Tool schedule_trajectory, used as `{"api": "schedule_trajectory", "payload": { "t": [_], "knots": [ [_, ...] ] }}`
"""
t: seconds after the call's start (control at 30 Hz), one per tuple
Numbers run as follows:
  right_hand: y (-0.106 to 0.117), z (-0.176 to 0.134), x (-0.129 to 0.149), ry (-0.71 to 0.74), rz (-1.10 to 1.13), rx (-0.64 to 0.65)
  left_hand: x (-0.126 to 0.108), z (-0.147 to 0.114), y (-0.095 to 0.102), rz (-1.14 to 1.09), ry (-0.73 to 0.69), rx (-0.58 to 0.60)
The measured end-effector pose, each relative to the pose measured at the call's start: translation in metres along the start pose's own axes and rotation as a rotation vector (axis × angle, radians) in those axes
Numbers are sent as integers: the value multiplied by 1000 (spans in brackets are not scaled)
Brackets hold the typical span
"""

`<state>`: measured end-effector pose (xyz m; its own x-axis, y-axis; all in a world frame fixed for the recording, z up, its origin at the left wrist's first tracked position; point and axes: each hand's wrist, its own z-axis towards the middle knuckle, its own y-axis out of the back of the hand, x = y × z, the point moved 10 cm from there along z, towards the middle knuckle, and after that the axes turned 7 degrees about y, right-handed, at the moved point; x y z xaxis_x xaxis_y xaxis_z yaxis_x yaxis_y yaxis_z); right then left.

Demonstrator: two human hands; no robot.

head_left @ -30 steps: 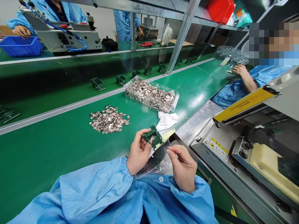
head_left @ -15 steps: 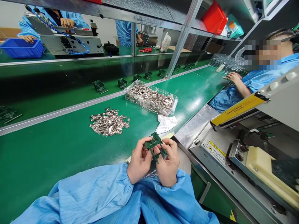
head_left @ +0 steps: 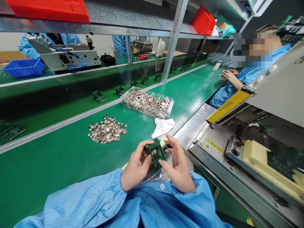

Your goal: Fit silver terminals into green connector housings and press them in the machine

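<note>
Between my hands is a dark green plastic frame (head_left: 158, 154) with an open middle and small posts, tilted above the near edge of the bench. My left hand (head_left: 136, 167) pinches its left side between thumb and fingers. On the other side, my right hand (head_left: 180, 169) has its fingers spread, with the thumb close to the frame's lower right corner; whether it touches cannot be made out. Beneath the hands lies some clear plastic film (head_left: 155, 173). A heap of small silvery metal pieces (head_left: 106, 130) rests on the green bench top, beyond my left hand.
A clear tray (head_left: 171, 109) full of similar metal pieces stands farther back, a crumpled white cloth (head_left: 162, 127) before it. Several green frames (head_left: 98, 96) line the conveyor behind the rail. To the right is a machine with a warning label (head_left: 213, 150); a co-worker's hand (head_left: 229, 76) is beyond.
My right hand has loosened from the green frame, its fingers now spread away to the right. The frame has turned in my left hand. The whole view has shifted slightly.
</note>
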<state>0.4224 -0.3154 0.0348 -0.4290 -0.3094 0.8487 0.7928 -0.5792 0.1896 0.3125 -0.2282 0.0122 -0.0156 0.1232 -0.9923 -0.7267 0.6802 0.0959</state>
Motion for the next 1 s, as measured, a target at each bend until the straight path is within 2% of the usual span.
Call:
{"api": "schedule_trajectory", "payload": {
  "t": [0.07,0.13,0.23,0.27,0.3,0.33,0.4,0.47,0.53,0.6,0.67,0.73,0.83,0.9,1.0],
  "knots": [
    [18,-8,19,99,-112,113,-22,1,-21,69,-31,164],
    [48,-21,33,144,-170,110,-45,3,-52,148,-80,384],
    [114,-50,47,130,-206,-67,-77,8,-119,193,-188,783],
    [143,-64,51,117,-228,-171,-89,11,-143,179,-247,884],
    [175,-80,55,100,-263,-310,-102,16,-167,158,-322,938],
    [209,-101,59,83,-305,-481,-116,24,-192,142,-402,939],
    [276,-151,69,46,-380,-875,-137,41,-241,144,-532,849],
    [324,-194,75,14,-404,-1180,-146,54,-292,163,-560,782],
    [355,-212,78,-22,-418,-1300,-144,64,-338,169,-496,789],
    [376,-204,79,-62,-453,-1272,-139,71,-368,163,-399,826],
    [388,-181,79,-91,-503,-1171,-135,79,-375,142,-327,828],
    [392,-149,76,-133,-568,-1021,-133,90,-357,93,-286,790],
    [385,-100,60,-249,-679,-727,-123,105,-302,17,-209,752],
    [376,-76,45,-318,-686,-568,-106,109,-261,28,-120,767],
    [366,-61,34,-341,-679,-455,-69,103,-206,111,32,797]
  ]
}}
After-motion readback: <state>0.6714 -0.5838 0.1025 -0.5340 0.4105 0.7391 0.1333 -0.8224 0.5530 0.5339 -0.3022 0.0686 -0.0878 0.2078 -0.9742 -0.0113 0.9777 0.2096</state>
